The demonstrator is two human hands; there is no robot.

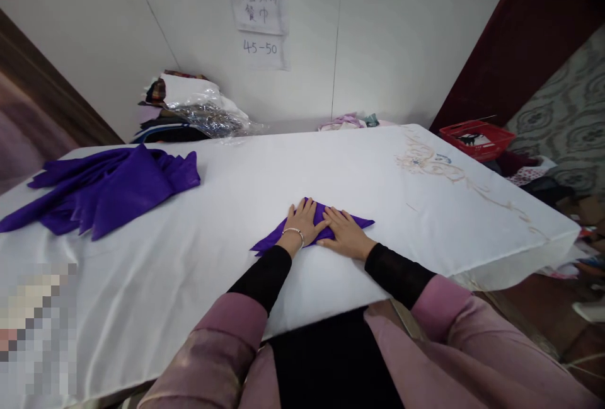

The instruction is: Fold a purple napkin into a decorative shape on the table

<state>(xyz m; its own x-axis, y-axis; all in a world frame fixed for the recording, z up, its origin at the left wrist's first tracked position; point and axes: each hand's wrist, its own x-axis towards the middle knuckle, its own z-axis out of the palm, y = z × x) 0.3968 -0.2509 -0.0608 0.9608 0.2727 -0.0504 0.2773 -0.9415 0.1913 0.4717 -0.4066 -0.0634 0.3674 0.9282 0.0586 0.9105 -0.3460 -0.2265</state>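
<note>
Grip: wide on both sides; the left hand (pixel 306 226) and right hand (pixel 347 236) lie palm down, fingers loosely spread, pressing rather than pinching, though what is beneath the palms is hidden.
Bench: covered in smooth white fabric (pixel 236 191), with soft wrinkles toward the person's left; light, even pressure should suit it, since a hard sideways push could drag the cover along.
Loose pile: large, rumpled, deep purple cloths (pixel 135 198) on the bench to the person's left, well apart from the hands, so the elbows have room to swing outward.
Folded piece: a small, deep purple, thin fabric cloth (pixel 274 240) near the front edge of the bench, roughly triangular, one long point toward each side; its layers probably slip easily, so one palm should anchor while the other smooths.
Hands: close together, thumbs nearly meeting over the cloth; strokes from this middle outward would likely chase air and creases toward the ends.
Left point: it shows more than one tip, slightly offset; lining these up before any firm pressing would give a cleaner crease.
Right point: narrow and extending beyond the fingers; a gentle fingertip stroke is safer than a tug, which could skew the fold.
Bracelet: a thin, silvery band (pixel 293 230) at the left wrist, near the fabric; a slightly raised wrist should avoid snagging.
</note>
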